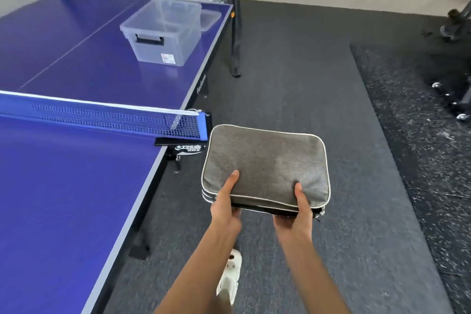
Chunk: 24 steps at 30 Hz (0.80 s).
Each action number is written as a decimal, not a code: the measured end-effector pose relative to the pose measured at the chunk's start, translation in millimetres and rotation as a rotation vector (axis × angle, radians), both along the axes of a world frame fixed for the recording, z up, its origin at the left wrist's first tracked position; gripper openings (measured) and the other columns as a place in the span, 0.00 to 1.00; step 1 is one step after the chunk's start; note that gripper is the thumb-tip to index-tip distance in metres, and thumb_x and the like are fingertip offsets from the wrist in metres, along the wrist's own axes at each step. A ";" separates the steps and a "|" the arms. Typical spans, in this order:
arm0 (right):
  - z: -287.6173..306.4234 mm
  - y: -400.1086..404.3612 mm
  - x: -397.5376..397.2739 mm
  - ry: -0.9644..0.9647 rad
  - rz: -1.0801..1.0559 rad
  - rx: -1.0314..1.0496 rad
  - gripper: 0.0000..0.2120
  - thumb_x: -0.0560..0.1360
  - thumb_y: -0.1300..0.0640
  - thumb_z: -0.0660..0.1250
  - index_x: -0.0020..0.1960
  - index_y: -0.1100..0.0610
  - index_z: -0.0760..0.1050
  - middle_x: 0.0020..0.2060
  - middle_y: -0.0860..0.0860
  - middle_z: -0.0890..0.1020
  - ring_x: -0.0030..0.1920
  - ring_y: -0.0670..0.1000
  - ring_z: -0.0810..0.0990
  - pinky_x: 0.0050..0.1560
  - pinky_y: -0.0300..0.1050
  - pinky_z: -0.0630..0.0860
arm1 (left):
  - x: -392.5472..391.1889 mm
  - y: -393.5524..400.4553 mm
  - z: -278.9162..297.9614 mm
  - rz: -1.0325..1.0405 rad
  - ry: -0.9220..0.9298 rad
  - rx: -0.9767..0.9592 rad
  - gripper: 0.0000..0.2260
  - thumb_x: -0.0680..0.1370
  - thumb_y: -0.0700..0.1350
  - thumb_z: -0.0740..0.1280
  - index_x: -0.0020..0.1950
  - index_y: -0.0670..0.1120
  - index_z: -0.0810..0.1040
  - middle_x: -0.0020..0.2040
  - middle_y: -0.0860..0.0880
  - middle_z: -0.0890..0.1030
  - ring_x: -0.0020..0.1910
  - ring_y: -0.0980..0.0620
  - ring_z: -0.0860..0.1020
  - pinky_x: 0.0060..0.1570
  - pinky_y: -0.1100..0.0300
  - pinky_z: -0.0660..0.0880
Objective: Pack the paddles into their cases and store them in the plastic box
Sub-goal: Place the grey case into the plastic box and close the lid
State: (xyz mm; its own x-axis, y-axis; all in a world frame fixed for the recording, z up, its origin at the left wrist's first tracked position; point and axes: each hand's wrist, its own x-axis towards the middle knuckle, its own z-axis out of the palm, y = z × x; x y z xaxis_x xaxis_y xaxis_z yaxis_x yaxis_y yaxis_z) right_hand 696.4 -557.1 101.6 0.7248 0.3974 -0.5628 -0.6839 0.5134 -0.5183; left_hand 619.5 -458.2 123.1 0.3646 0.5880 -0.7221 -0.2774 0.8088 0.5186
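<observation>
Beside the table (76,186), both hands (262,209) grip stacked grey cases (267,163).

Bare forearms, no sleeves; white perforated clog (229,278) on foot

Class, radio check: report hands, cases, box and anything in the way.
Left hand and right hand both grip the stacked grey cases, carried beside the table. Plastic box open on the far half, lid behind it. Net between; floor path looks free.
</observation>
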 end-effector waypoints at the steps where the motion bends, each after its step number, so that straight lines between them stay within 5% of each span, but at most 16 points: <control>1: -0.7 10.0 19.5 -0.007 -0.019 -0.006 0.23 0.71 0.54 0.71 0.65 0.52 0.74 0.58 0.52 0.82 0.59 0.53 0.80 0.66 0.55 0.71 | 22.0 11.3 -2.1 -0.014 -0.006 -0.007 0.26 0.64 0.44 0.79 0.59 0.42 0.77 0.54 0.46 0.83 0.51 0.48 0.82 0.52 0.54 0.78; 11: 5.1 116.7 217.3 -0.067 -0.068 -0.053 0.25 0.69 0.53 0.72 0.65 0.52 0.74 0.58 0.52 0.82 0.58 0.54 0.81 0.62 0.55 0.74 | 222.8 122.2 -5.2 -0.091 0.004 -0.050 0.24 0.64 0.45 0.78 0.58 0.44 0.78 0.53 0.47 0.84 0.51 0.49 0.82 0.54 0.54 0.78; 20: -20.2 230.2 405.0 -0.024 0.159 -0.027 0.26 0.68 0.53 0.73 0.65 0.53 0.75 0.58 0.52 0.82 0.58 0.52 0.81 0.61 0.53 0.75 | 392.2 217.8 -22.5 0.117 0.036 -0.057 0.17 0.64 0.46 0.78 0.51 0.45 0.81 0.45 0.49 0.86 0.42 0.53 0.84 0.40 0.58 0.80; 24: -12.8 281.9 485.2 -0.013 0.263 -0.039 0.28 0.64 0.52 0.75 0.64 0.51 0.76 0.57 0.50 0.83 0.57 0.51 0.82 0.61 0.51 0.75 | 461.8 257.1 -13.6 0.241 0.032 -0.105 0.19 0.63 0.46 0.78 0.51 0.43 0.80 0.48 0.47 0.85 0.47 0.50 0.83 0.47 0.55 0.80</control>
State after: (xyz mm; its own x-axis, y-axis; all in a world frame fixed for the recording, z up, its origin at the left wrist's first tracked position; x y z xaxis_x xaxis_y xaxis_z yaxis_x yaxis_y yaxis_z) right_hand 1181.6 -275.2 88.8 0.6069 0.5509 -0.5728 -0.7842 0.2982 -0.5441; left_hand 1081.4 -201.0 109.6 0.1993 0.5763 -0.7926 -0.4533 0.7713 0.4468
